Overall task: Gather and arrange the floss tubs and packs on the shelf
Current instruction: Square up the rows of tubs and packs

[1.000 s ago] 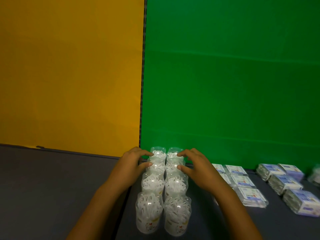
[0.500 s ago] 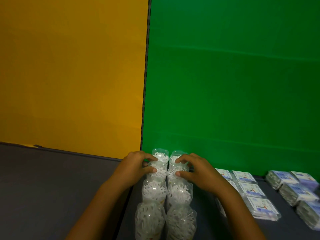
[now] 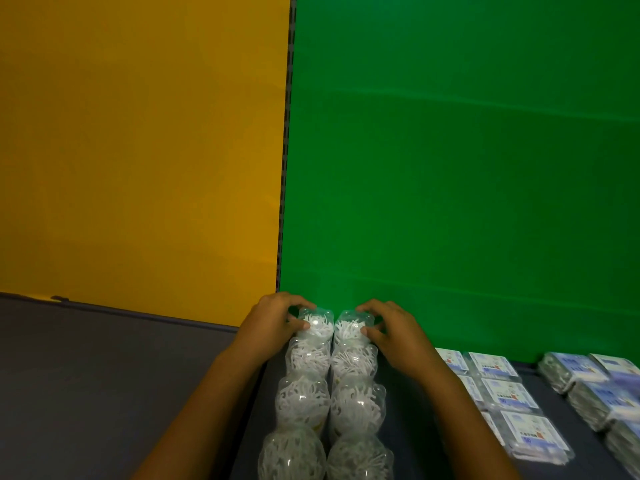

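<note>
Two rows of clear floss tubs (image 3: 325,389) run down the dark shelf (image 3: 104,375). The left hand (image 3: 273,323) and right hand (image 3: 391,329) curl their fingers round the farthest pair. The nearest tubs are cut off below; the flat packs' (image 3: 502,389) labels are blurred.

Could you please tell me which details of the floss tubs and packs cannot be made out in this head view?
- Nearest tubs: bases cut off by the bottom edge.
- Flat packs: label print too small and blurred; the right forearm hides the left column.
- Stacked packs: cut off by the right edge.
- Back tubs: outer sides hidden by the left hand and right hand.
</note>
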Demonstrator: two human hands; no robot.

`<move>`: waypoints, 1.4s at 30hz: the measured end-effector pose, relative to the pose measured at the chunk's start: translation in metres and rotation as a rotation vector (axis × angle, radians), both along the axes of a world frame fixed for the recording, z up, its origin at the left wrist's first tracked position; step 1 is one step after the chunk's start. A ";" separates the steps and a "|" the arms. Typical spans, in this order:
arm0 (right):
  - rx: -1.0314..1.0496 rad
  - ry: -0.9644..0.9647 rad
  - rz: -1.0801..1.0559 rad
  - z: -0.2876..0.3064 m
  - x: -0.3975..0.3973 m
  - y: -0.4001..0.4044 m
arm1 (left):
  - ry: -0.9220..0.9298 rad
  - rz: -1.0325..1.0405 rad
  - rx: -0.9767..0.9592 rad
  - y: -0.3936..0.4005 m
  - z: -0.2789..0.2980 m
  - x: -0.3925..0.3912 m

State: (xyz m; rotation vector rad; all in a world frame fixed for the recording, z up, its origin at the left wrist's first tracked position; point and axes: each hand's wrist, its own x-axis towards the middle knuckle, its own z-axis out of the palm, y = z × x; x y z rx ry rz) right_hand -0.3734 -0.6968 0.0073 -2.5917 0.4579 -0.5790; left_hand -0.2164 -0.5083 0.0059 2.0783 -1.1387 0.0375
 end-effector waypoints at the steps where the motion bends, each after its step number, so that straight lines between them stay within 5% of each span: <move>1: 0.005 -0.005 0.004 0.000 0.000 -0.001 | 0.000 0.003 -0.006 0.000 -0.001 0.001; 13: -0.052 -0.024 -0.071 0.002 -0.046 0.011 | -0.219 0.095 0.003 0.031 0.022 -0.035; 22: -0.073 0.030 -0.179 -0.002 -0.146 0.020 | -0.300 -0.094 -0.065 0.029 0.050 -0.139; 32: -0.051 0.058 -0.151 -0.005 -0.204 -0.034 | -0.341 -0.122 0.111 -0.028 0.046 -0.202; 37: 0.007 0.252 -0.077 -0.015 -0.220 -0.086 | -0.158 -0.115 0.405 -0.084 0.014 -0.222; 42: 0.081 0.444 0.012 -0.028 -0.225 -0.127 | 0.105 -0.139 0.483 -0.121 -0.034 -0.222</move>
